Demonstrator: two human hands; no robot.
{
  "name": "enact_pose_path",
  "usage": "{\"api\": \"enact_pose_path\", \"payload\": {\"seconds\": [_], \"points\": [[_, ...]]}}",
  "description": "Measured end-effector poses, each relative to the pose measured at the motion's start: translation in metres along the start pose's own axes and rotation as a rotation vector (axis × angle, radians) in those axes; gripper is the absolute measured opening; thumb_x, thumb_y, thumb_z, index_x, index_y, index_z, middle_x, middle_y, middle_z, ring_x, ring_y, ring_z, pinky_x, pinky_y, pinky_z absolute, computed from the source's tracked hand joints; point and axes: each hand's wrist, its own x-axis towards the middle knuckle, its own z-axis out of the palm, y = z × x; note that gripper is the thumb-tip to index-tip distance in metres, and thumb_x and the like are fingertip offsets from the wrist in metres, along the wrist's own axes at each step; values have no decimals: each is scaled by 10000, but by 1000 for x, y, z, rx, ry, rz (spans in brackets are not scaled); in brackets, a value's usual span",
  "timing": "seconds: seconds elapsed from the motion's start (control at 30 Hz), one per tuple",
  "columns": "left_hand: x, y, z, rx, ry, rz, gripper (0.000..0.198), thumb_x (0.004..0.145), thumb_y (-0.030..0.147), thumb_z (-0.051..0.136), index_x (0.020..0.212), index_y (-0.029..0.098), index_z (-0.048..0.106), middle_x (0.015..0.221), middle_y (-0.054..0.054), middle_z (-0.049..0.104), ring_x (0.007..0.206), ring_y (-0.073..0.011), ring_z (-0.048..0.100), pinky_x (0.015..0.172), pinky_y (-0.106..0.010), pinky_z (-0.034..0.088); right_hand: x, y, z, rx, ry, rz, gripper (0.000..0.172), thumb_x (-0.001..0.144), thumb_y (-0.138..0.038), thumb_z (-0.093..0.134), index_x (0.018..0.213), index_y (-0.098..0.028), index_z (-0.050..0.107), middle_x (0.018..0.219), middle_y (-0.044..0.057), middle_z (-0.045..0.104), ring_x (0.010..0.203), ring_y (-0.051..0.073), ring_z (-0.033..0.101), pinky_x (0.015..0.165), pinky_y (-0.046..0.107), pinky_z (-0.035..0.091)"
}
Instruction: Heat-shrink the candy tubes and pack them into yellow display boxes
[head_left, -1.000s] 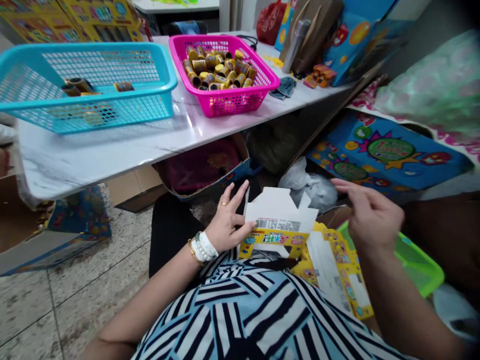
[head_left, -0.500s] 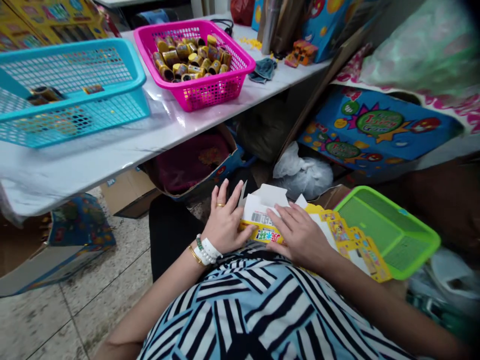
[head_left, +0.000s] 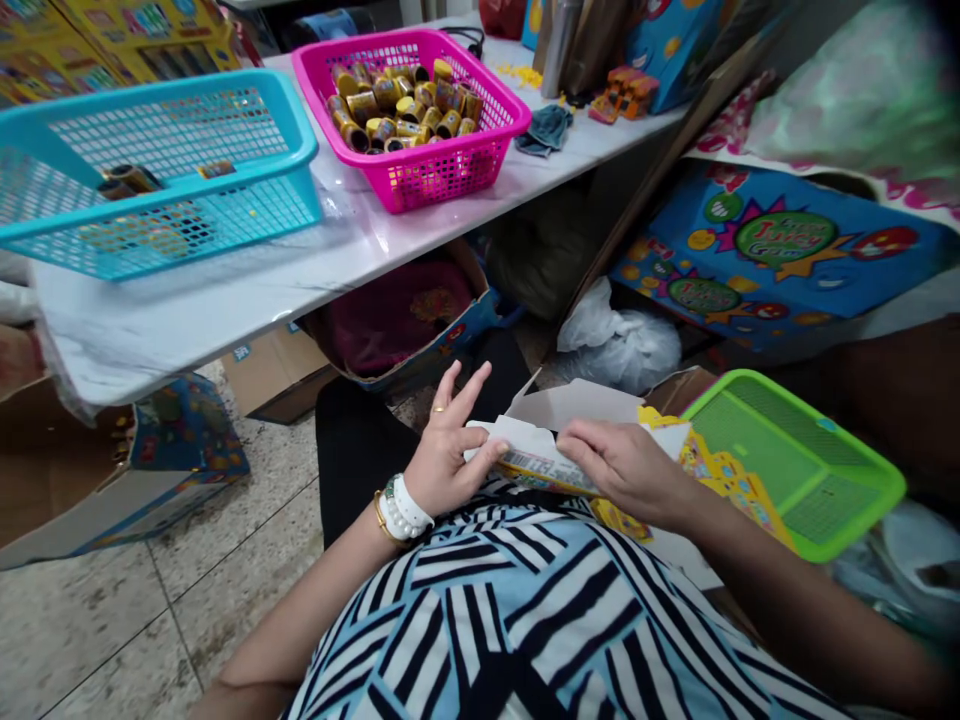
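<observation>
A yellow-and-white cardboard box (head_left: 526,437), partly folded, rests on my lap with white flaps raised and a printed barcode side facing up. My left hand (head_left: 448,455) pinches its left end between thumb and forefinger, the other fingers stretched away. At its right part, my right hand (head_left: 621,465) grips the upper edge with curled fingers and thumb. Flat yellow printed cartons (head_left: 724,470) lie to the right, partly under my right forearm and against a green basket (head_left: 817,460).
On the marble-patterned table (head_left: 247,250) stand a blue basket (head_left: 247,205) with a few small tubes and a pink basket (head_left: 442,185) full of yellow-capped tubes. Cardboard boxes (head_left: 281,375) sit below it. A tied plastic bag (head_left: 626,340) and a blue printed carton (head_left: 795,250) are at right.
Both hands have gone from lying flat on the box to pinching its edges. The box's barcode side has tilted and its flaps have shifted. The view has turned slightly left.
</observation>
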Motion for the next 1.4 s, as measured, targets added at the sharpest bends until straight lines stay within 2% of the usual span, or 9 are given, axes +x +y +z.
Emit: {"api": "enact_pose_path", "payload": {"seconds": [0.13,0.23,0.4,0.53,0.67,0.77,1.0,1.23,1.4], "points": [[-11,-3,11,114,25,-16,302,931,289,511,705,147,653,1557,-104,370,1500,-344,117,1172,-609,217,11,0,8,107,-173,103,435,976,-489,347,699,-210,533,611,-25,556,586,125,517,549,246,317],[-19,-7,22,194,50,-47,252,910,348,556,1009,153,680,1571,-143,330,1494,-367,123,1152,-627,229,17,2,14,63,-171,128,341,971,-440,352,802,-217,547,673,-12,586,639,145,546,589,250,334],[-23,-14,27,249,-5,8,913,823,548,634,1529,127,235,1617,-251,26,1488,-419,96,1137,-645,227,18,8,14,60,-198,113,337,986,-418,332,838,-221,563,705,-7,602,655,148,556,607,248,350],[-18,-11,22,344,42,160,809,806,516,676,1501,296,327,1641,-138,-28,1490,-437,17,1152,-681,146,22,11,19,31,-235,38,329,1003,-386,334,900,-220,599,740,-4,640,679,151,584,621,248,377],[-13,-9,32,434,-90,400,520,932,295,540,1427,170,444,1518,-141,422,1481,-311,229,1216,-565,172,29,12,37,-341,-72,-43,305,998,-271,368,1016,-179,658,871,80,697,819,218,629,745,323,426],[-15,-16,45,465,-145,402,409,958,202,471,1340,63,506,1343,-168,601,1373,-296,441,1203,-561,240,24,16,49,-558,96,-120,318,989,-304,420,1075,-146,682,902,119,706,859,262,628,827,402,444],[-19,-26,56,491,-133,276,387,955,200,482,1314,63,527,1327,-174,611,1454,-356,262,1180,-689,139,-2,38,75,-590,249,-444,531,947,-396,514,1318,-19,567,1364,234,571,1290,371,508,1115,585,344],[-15,-40,69,468,-210,355,365,943,142,458,1275,25,554,1290,-223,620,1411,-295,379,1204,-576,246,-7,73,117,-351,292,-359,455,939,-94,399,1352,-147,584,1326,127,619,1216,245,609,1087,431,481],[-15,-51,68,429,-174,456,349,950,133,448,1263,27,560,1264,-217,639,1352,-297,467,1154,-553,359,-9,66,109,-316,337,-362,388,932,-155,493,1293,-176,634,1268,113,662,1163,260,645,1052,444,517]]}}
